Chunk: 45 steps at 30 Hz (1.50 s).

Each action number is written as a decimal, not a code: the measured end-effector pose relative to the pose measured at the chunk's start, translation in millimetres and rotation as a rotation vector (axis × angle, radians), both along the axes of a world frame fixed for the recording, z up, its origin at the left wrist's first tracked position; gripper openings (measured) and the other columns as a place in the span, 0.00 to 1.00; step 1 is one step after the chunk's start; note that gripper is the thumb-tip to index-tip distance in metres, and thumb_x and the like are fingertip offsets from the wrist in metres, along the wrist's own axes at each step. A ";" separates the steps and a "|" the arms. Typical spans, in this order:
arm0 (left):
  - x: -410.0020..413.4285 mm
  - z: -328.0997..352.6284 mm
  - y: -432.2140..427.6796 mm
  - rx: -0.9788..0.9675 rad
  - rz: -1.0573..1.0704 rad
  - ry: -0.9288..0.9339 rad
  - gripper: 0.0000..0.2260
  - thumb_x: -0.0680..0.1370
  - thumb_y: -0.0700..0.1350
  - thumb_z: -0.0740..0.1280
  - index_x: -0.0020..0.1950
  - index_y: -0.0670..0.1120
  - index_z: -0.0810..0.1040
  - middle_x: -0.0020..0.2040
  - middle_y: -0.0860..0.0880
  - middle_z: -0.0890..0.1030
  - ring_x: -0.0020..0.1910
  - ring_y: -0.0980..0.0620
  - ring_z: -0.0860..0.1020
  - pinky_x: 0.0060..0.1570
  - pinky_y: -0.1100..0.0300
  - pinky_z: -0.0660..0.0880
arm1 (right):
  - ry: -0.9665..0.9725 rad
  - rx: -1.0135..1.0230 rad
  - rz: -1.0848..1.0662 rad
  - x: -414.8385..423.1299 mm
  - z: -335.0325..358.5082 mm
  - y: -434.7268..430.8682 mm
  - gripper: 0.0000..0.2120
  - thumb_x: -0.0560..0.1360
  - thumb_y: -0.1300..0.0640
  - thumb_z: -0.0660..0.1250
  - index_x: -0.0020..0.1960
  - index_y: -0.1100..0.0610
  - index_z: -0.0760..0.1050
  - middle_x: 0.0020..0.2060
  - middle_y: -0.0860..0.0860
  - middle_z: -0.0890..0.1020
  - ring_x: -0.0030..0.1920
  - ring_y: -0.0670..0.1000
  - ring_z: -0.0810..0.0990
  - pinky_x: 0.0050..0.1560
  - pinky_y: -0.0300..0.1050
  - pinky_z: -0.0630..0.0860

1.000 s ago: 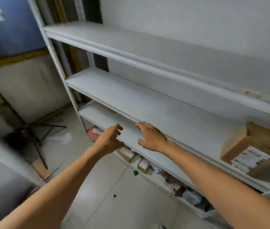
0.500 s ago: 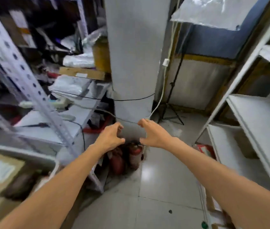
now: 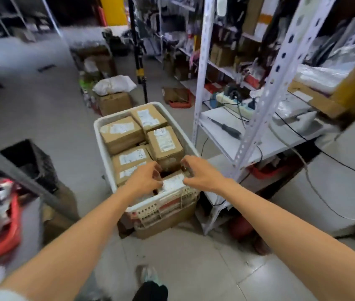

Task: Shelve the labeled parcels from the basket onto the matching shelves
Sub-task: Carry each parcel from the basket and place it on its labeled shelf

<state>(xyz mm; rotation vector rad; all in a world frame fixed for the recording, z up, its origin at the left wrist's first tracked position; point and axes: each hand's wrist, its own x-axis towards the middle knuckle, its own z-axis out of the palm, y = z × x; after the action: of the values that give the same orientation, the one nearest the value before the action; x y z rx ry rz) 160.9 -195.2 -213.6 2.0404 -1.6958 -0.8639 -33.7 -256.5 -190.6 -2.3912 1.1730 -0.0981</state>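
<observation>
A white plastic basket [image 3: 99, 129] stands on a cardboard box [image 3: 163, 224] on the floor in front of me. Several brown labeled parcels fill it: one at the far left [image 3: 121, 134], one at the back [image 3: 149, 118], one at the right [image 3: 166, 144], one at the near left [image 3: 131, 160]. The nearest parcel [image 3: 173, 184] shows a white label. My left hand [image 3: 144, 181] and my right hand [image 3: 202, 173] hover on either side of it, fingers loosely curled. Neither hand holds anything. My left fingertips are at the label's left edge.
A white metal rack [image 3: 202, 83] stands just right of the basket; a screwdriver [image 3: 226, 128] and cables lie on its shelf. A black crate [image 3: 31, 161] and a red tub [image 3: 9, 235] are at the left. A tripod pole [image 3: 138, 51] and a box [image 3: 114, 102] stand behind.
My view has swung away from the white shelves, past a pillar, to the basket. Both empty hands have come down over the nearest parcel.
</observation>
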 end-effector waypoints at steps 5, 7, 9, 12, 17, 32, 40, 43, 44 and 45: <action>74.4 -8.8 -4.6 0.027 0.135 -0.005 0.20 0.72 0.43 0.73 0.62 0.44 0.73 0.55 0.46 0.78 0.52 0.50 0.77 0.53 0.54 0.76 | 0.044 0.042 0.109 73.0 -2.8 -27.3 0.12 0.72 0.59 0.67 0.52 0.63 0.70 0.48 0.59 0.77 0.46 0.58 0.76 0.41 0.49 0.71; 97.6 -11.1 -14.0 0.037 0.160 0.008 0.21 0.72 0.43 0.73 0.62 0.44 0.73 0.55 0.46 0.78 0.53 0.49 0.77 0.54 0.53 0.76 | 0.038 0.066 0.116 95.4 -3.0 -44.2 0.18 0.73 0.58 0.68 0.60 0.62 0.70 0.55 0.58 0.77 0.54 0.58 0.77 0.52 0.53 0.76; 116.8 -13.2 -25.7 0.039 0.181 0.012 0.21 0.72 0.43 0.73 0.63 0.44 0.73 0.55 0.46 0.78 0.53 0.49 0.77 0.55 0.52 0.76 | 0.033 0.082 0.091 113.0 -4.5 -59.9 0.24 0.73 0.57 0.68 0.66 0.62 0.68 0.61 0.57 0.75 0.59 0.56 0.75 0.58 0.51 0.75; 139.1 -21.1 -43.9 0.067 0.196 0.030 0.21 0.71 0.43 0.73 0.63 0.44 0.73 0.54 0.46 0.78 0.52 0.49 0.77 0.56 0.52 0.76 | 0.052 0.114 0.051 130.1 -13.2 -81.3 0.27 0.72 0.56 0.69 0.69 0.61 0.66 0.63 0.57 0.74 0.61 0.54 0.74 0.58 0.46 0.74; 154.9 -48.5 -58.9 0.166 0.178 0.032 0.22 0.71 0.44 0.74 0.63 0.45 0.73 0.54 0.47 0.78 0.52 0.50 0.77 0.56 0.52 0.76 | 0.099 0.186 0.023 139.7 -38.5 -101.8 0.26 0.72 0.56 0.70 0.66 0.61 0.67 0.60 0.57 0.75 0.58 0.55 0.75 0.56 0.48 0.75; 135.0 -137.4 -185.3 0.337 0.168 0.090 0.22 0.73 0.44 0.72 0.64 0.45 0.71 0.58 0.48 0.77 0.55 0.49 0.76 0.56 0.54 0.74 | 0.163 0.250 -0.104 143.9 -134.7 -240.2 0.29 0.71 0.57 0.70 0.69 0.61 0.65 0.65 0.57 0.71 0.64 0.56 0.71 0.60 0.45 0.69; 115.2 -186.8 -267.8 0.320 0.525 0.459 0.37 0.69 0.44 0.76 0.73 0.46 0.61 0.67 0.46 0.73 0.64 0.46 0.73 0.63 0.51 0.72 | 0.009 0.385 -0.287 149.0 -195.8 -290.9 0.40 0.67 0.56 0.77 0.70 0.58 0.57 0.67 0.55 0.68 0.68 0.55 0.67 0.68 0.51 0.67; 110.7 -206.6 -273.7 0.328 0.544 0.591 0.42 0.69 0.45 0.77 0.76 0.49 0.55 0.69 0.48 0.72 0.66 0.48 0.72 0.65 0.53 0.69 | -0.100 0.496 -0.375 150.2 -212.7 -297.5 0.46 0.63 0.55 0.80 0.72 0.57 0.57 0.67 0.53 0.72 0.68 0.54 0.70 0.68 0.53 0.68; 108.5 -210.7 -274.5 0.329 0.558 0.646 0.44 0.69 0.45 0.77 0.77 0.50 0.53 0.70 0.48 0.71 0.67 0.50 0.70 0.65 0.56 0.68 | -0.119 0.536 -0.405 149.7 -216.8 -300.0 0.48 0.61 0.55 0.81 0.72 0.57 0.57 0.67 0.52 0.72 0.68 0.53 0.71 0.68 0.54 0.69; 106.1 -213.8 -275.9 0.328 0.580 0.711 0.46 0.69 0.43 0.77 0.78 0.50 0.51 0.71 0.49 0.70 0.68 0.50 0.69 0.66 0.57 0.67 | -0.134 0.581 -0.435 149.2 -220.2 -303.0 0.51 0.59 0.55 0.82 0.73 0.56 0.56 0.67 0.52 0.73 0.68 0.52 0.71 0.68 0.53 0.68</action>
<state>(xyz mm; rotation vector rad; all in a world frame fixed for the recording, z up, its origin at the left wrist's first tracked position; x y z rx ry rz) 266.9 -471.0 -427.4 1.8999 -0.5767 -1.4671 115.5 -559.5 -410.8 -1.5873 1.4072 -0.0466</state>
